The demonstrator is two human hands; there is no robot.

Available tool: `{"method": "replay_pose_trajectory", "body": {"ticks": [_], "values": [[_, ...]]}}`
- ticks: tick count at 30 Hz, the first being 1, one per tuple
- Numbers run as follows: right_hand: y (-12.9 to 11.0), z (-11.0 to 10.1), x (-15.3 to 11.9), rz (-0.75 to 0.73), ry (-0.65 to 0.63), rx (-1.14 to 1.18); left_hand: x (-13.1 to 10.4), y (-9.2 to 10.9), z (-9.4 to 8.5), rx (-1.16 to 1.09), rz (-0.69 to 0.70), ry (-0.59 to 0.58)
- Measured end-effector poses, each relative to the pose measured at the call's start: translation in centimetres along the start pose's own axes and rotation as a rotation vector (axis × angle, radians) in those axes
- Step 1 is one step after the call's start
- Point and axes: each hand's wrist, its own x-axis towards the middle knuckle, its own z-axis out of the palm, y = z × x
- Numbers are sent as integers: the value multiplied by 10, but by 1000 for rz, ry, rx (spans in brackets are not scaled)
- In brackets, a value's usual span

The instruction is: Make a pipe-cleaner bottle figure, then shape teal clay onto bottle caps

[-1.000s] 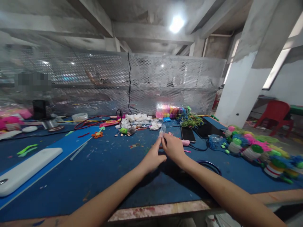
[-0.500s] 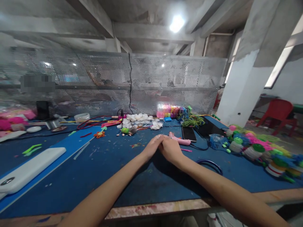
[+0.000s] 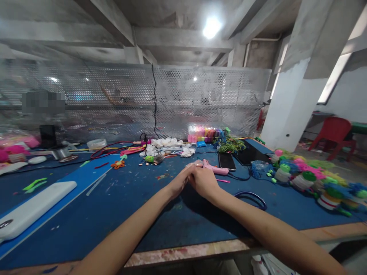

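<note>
Left hand (image 3: 183, 178) and right hand (image 3: 204, 181) meet, fingers curled.

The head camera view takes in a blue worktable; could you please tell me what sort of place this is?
Probably a craft workshop in a bare concrete building: a pink glue gun lies on the stained worktable, yarn-topped containers stand at its right, and concrete beams cross the ceiling.
</note>
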Motion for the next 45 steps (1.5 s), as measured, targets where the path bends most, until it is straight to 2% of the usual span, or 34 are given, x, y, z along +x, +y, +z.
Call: {"method": "replay_pose_trajectory", "body": {"ticks": [12,15,19,20,22,25,26,27,28,30,32,35,38,41,43,45], "values": [[-1,10,-2,-60,-4,34,3,-6,-13,159,-40,-57],[-1,11,0,-63,23,54,2,-4,-14,109,-39,-40],[0,1,-2,-85,128,122,-4,10,-14,-135,-89,-81],[2,-5,-3,-99,183,162,-7,15,-14,-208,-99,-82],[11,-18,-5,-87,407,337,-12,27,-15,-329,-108,-74],[32,-34,1,75,850,786,-21,41,-13,-424,-92,-115],[38,-36,5,147,925,968,-24,44,-12,-436,-79,-144],[44,-37,9,212,914,1153,-26,46,-10,-443,-62,-171],[47,-37,13,270,836,1346,-27,47,-8,-447,-50,-196],[47,-34,18,372,575,1700,-29,43,-5,-454,-58,-254],[37,-31,18,401,339,1931,-27,34,-2,-463,-122,-334],[15,-28,10,287,146,2070,-24,18,2,-473,-244,-422],[6,-29,6,248,51,2058,-22,12,4,-475,-294,-439],[21,-33,14,294,104,1976,-24,21,2,-459,-261,-434],[40,-38,23,328,284,1899,-25,29,-2,-431,-211,-431],[57,-42,28,299,541,1744,-25,33,-4,-389,-171,-434]]}}
